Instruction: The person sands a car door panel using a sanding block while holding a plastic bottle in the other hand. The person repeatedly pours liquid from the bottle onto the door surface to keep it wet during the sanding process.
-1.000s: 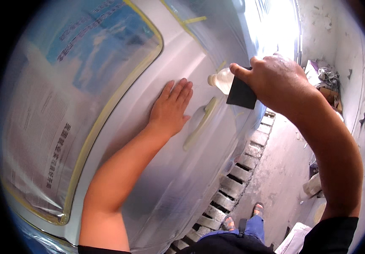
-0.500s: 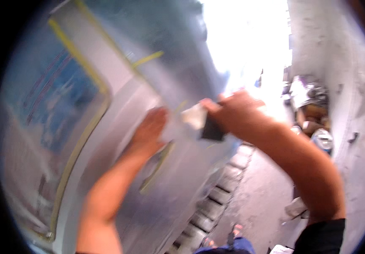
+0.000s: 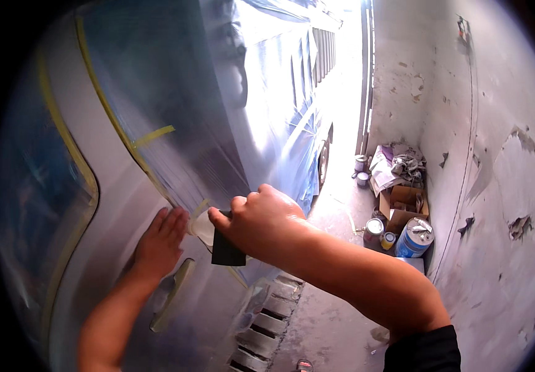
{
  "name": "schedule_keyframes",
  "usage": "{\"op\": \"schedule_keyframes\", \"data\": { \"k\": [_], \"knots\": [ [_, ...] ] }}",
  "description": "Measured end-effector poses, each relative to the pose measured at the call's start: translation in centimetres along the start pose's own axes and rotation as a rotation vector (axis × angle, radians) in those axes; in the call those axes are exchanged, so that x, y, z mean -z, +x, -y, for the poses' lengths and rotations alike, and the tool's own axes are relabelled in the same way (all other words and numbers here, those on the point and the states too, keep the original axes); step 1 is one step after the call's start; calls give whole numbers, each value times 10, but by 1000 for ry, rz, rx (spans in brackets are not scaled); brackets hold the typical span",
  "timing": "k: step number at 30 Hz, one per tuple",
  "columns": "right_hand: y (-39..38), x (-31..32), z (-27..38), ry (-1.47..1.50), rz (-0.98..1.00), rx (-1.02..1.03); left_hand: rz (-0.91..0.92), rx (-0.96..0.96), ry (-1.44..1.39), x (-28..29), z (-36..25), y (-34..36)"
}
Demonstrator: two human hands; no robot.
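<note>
My left hand [image 3: 161, 243] lies with fingers stretched flat on the pale, bare-looking body panel [image 3: 114, 248] of a vehicle, just above an oblong door handle recess [image 3: 173, 296] edged with tape. Close to its fingertips, my right hand [image 3: 264, 222] grips a whitish, rounded object [image 3: 203, 228] together with a dark sheet [image 3: 228, 250] that looks like sandpaper. The sheet hangs below the fingers. My right hand hides part of the whitish object, so its kind is unclear. Whether it touches the panel I cannot tell.
Yellow masking tape [image 3: 103, 102] borders the window, and plastic sheeting [image 3: 174, 68] covers the vehicle's far part. A floor grate [image 3: 261, 338] runs alongside. By the scuffed wall [image 3: 497, 204] stand a blue-and-white drum [image 3: 414, 239], small cans and a cardboard box [image 3: 397, 217].
The view has swung right, showing more wall and cans. My right hand has come closer to my left hand with the whitish object and dark sheet. My left hand stays about where it was.
</note>
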State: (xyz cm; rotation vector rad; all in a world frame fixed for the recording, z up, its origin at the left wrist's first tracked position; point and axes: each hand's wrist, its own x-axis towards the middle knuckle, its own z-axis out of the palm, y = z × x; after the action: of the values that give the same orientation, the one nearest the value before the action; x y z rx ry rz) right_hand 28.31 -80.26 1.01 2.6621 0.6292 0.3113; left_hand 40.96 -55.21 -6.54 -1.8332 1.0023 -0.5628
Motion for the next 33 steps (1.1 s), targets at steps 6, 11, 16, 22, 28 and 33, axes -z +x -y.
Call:
{"op": "schedule_keyframes", "data": {
  "k": [6,11,16,22,28,33],
  "knots": [
    [14,-10,1,-15,108,50,101,-198,40,-7,-9,-42],
    [12,-21,-3,-23,-26,-35,-27,65,-137,25,34,-51],
    [16,-39,3,40,-57,-59,4,-9,-175,3,17,-30],
    [8,-50,8,83,20,-95,184,-180,-191,-10,-34,12],
    [1,-64,6,140,-4,-100,236,-150,-238,-7,-34,23],
    [-4,-58,-1,161,-5,-168,-27,58,-247,13,23,-13]
  ]
}}
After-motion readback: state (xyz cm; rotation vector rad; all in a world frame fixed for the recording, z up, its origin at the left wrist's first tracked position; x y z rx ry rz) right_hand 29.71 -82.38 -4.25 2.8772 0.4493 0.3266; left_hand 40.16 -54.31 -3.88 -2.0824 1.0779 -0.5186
